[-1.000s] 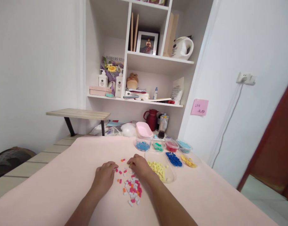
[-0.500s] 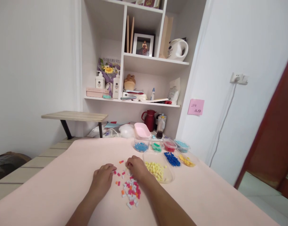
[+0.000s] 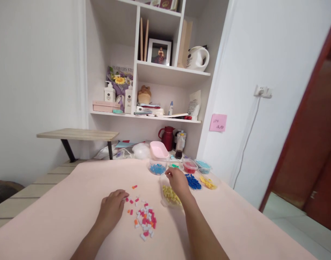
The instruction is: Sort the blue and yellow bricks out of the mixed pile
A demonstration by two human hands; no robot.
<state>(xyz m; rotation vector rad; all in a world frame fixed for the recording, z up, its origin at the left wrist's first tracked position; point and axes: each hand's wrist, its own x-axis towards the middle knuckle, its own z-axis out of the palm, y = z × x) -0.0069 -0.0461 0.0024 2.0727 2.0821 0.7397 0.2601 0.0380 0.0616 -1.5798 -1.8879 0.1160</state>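
Observation:
My left hand [image 3: 111,209] rests on the pink tablecloth with thumb and fingers drawn together, their tips beside a few pink pieces. Whatever it may pinch is too small to make out. Just right of it lies a loose pile of small pink, white and orange plastic pieces [image 3: 146,221]. My right hand [image 3: 178,183] is held over the clear tray of pale yellow pieces [image 3: 171,195], hiding part of it. Its fingers are closed in a pinch near the tray's far side; I cannot tell what is in them.
Along the back stand tubs of blue [image 3: 157,168], green [image 3: 175,165], red [image 3: 190,166] and light blue pieces [image 3: 202,165]. Dark blue pieces [image 3: 193,181] and a tub of yellow pieces [image 3: 208,182] sit to the right. Behind are a pink container [image 3: 159,149], a red jug [image 3: 167,138] and a bottle [image 3: 179,146].
My right hand has moved right and away from me, from the loose pieces to above the yellow tray. My left hand stays by the pile. The view has turned slightly right.

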